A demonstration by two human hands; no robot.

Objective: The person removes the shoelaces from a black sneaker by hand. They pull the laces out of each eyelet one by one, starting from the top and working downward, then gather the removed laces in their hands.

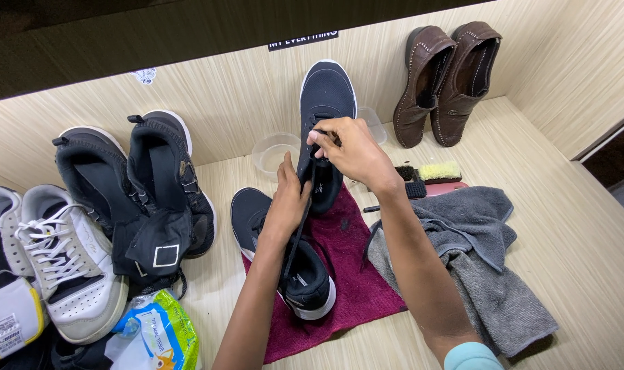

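Observation:
A black sneaker with a white sole [327, 92] is held upright, toe up, over a maroon cloth [353, 270]. My left hand [289, 195] grips its side near the heel. My right hand [349, 144] pinches a black lace [297, 229] at the eyelets, and the lace hangs down past my left wrist. The matching black sneaker [305, 281] lies flat on the maroon cloth, under my left forearm.
A grey towel [476, 267] lies right of the cloth. Brushes [428, 179] and a clear plastic bowl [271, 152] sit behind it. Brown loafers [449, 75] lean on the back wall. Black high-tops [147, 192], white sneakers [58, 253] and a tissue pack [157, 336] crowd the left.

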